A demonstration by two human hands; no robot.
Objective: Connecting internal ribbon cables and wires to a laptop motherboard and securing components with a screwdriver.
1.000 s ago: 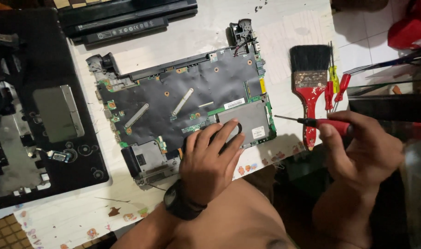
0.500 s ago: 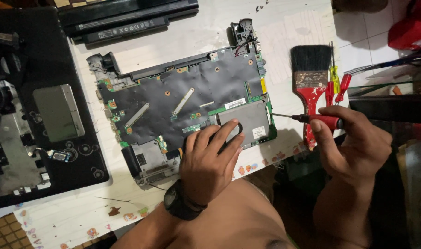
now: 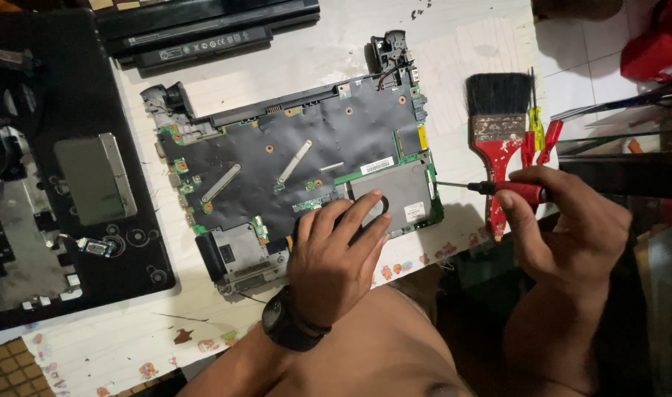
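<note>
Looks like a home repair bench, not a proper lab: white table cover with small printed figures (image 3: 454,51), bare green laptop mainboard under black film (image 3: 299,162), gutted black laptop base shell (image 3: 71,176), long black battery pack (image 3: 204,29), red-handled flat paintbrush (image 3: 498,125), pale tiled floor (image 3: 578,73) beside it
</note>
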